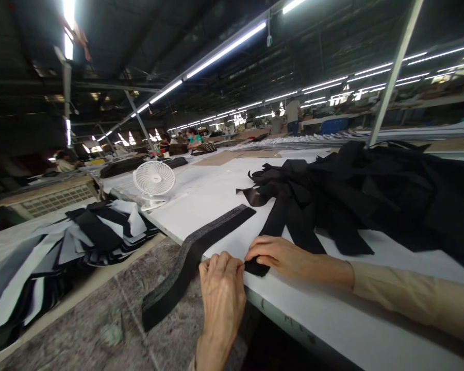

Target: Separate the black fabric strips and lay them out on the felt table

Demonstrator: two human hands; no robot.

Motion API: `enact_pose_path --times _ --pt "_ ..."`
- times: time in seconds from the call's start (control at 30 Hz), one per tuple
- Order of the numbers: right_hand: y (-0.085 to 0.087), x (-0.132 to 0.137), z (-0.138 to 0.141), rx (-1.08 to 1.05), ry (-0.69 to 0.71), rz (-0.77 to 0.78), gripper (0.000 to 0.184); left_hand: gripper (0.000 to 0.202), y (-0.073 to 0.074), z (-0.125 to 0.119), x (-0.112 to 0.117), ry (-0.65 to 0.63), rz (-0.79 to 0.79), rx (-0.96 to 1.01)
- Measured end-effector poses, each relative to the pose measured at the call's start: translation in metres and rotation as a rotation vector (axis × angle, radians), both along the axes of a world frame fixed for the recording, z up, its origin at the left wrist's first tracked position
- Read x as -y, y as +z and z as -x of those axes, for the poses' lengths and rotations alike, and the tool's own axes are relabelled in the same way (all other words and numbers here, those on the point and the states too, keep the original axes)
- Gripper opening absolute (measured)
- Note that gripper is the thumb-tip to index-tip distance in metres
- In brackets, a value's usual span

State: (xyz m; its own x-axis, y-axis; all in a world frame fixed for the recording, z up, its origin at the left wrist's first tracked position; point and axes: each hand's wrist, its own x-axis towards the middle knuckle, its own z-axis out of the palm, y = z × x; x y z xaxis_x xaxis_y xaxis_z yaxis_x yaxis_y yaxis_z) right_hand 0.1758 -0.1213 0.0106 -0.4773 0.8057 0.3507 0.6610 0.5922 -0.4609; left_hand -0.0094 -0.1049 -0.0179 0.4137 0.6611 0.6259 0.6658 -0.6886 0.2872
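At the edge of the white table, my right hand (272, 252) is closed with its fingertips pinching the near end of a black fabric strip (274, 219). That strip runs back to a large heap of black fabric strips (340, 190). My left hand (222, 288) is right beside it, fingers curled and bunched at the table edge, close to the right fingertips; what they pinch is hidden. To the left of my hands, a neat stack of black strips (204, 247) with a grey speckled side lies on the table and droops over its edge.
A small white fan (153, 180) stands on the white table (193, 206), toward its left edge. Fanned black, grey and white cut pieces (96, 232) lie on a lower surface at left. A slanting metal post (396, 72) rises behind the heap. Several people are in the background.
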Motion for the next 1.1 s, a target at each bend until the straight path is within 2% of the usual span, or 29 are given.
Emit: enact_pose_path --times 0.13,0.27,0.33,0.4,0.47,0.53,0.6,0.67,0.77,0.83,0.9,0.97,1.03,1.1 --pt "0.001 0.001 0.0 0.024 0.006 0.017 0.03 0.025 0.006 0.009 -0.004 -0.113 -0.132 -0.175" --pt "0.002 0.002 0.0 0.041 0.029 -0.012 0.033 0.026 0.008 0.028 -0.007 -0.261 -0.107 -0.22" --pt "0.001 0.001 -0.002 0.058 0.07 -0.033 0.037 0.029 0.007 0.039 -0.01 -0.295 -0.045 -0.182" --pt "-0.001 0.0 -0.004 0.048 0.142 -0.035 0.041 0.028 0.005 0.046 -0.012 -0.275 0.038 -0.082" --pt "-0.003 -0.002 -0.006 -0.008 0.214 -0.02 0.041 0.026 0.003 0.048 -0.012 -0.248 0.112 0.045" --pt "-0.003 -0.002 -0.007 -0.079 0.232 0.003 0.04 0.025 0.003 0.042 -0.01 -0.282 0.151 0.118" --pt "0.0 0.0 -0.007 -0.127 0.19 0.029 0.035 0.027 0.004 0.032 -0.007 -0.348 0.155 0.105" --pt "0.007 0.003 -0.006 -0.16 0.171 0.115 0.027 0.028 0.007 0.022 -0.01 -0.361 0.132 0.061" --pt "0.019 0.006 -0.006 -0.203 0.114 0.245 0.017 0.027 0.012 0.01 -0.031 -0.259 0.094 -0.002" --pt "0.021 0.003 -0.007 -0.151 -0.1 0.125 0.018 0.026 0.014 0.001 -0.053 -0.192 0.093 -0.082" --pt "0.017 -0.001 -0.01 0.006 -0.361 -0.056 0.021 0.025 0.016 -0.009 -0.073 -0.146 0.109 -0.203" --pt "0.008 -0.006 -0.014 0.182 -0.513 -0.074 0.033 0.026 0.018 -0.02 -0.088 -0.102 0.122 -0.289" --pt "0.001 -0.006 -0.017 0.297 -0.5 0.053 0.05 0.03 0.019 -0.025 -0.098 -0.071 0.126 -0.316" --pt "0.0 -0.002 -0.017 0.334 -0.344 0.151 0.052 0.033 0.019 -0.023 -0.103 -0.055 0.127 -0.318"
